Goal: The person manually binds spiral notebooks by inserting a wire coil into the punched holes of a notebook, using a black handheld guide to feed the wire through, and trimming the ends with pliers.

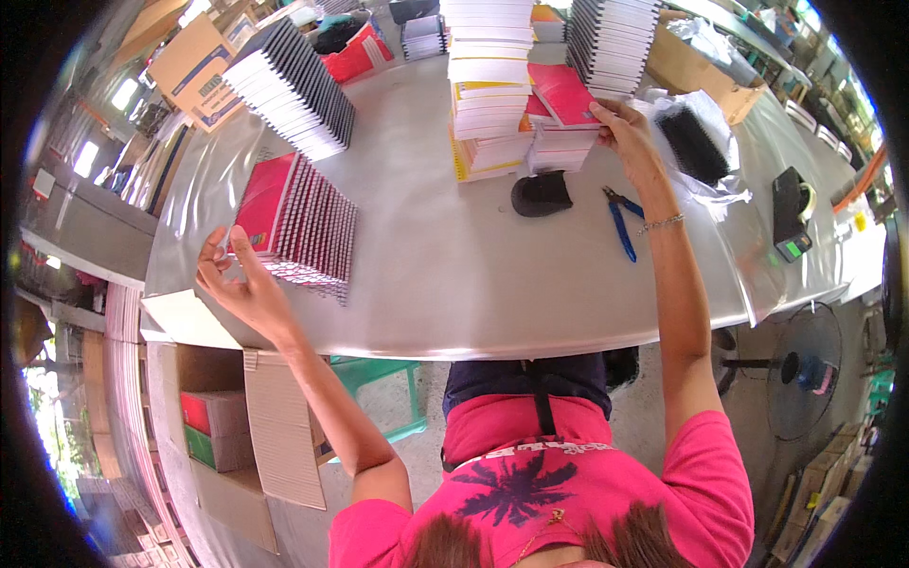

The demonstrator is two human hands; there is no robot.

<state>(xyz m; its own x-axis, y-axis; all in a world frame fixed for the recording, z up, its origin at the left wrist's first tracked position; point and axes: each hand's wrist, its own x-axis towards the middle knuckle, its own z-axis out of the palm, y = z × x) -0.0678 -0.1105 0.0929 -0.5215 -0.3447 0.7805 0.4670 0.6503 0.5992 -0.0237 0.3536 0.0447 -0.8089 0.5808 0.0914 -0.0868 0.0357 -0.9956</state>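
Note:
My right hand [627,131] pinches the right corner of a red-covered booklet [561,95], which lies tilted on a low stack of similar booklets [562,151]. On the left, my left hand [244,282] has its fingers apart at the near left corner of a pile of red spiral notebooks [317,222]. It grips nothing; whether a fingertip touches the top cover I cannot tell. Blue-handled cutting pliers [621,227] lie near my right wrist, beside a dark rounded pad [543,195].
Tall paper stacks [490,66] rise at the back. A black-spiral notebook pile [294,90] stands back left. Black binding coils [694,144] rest in plastic, right. A tape dispenser [792,216] sits near the table's right edge. Below left is an open carton [284,426]; a fan [791,369] stands right.

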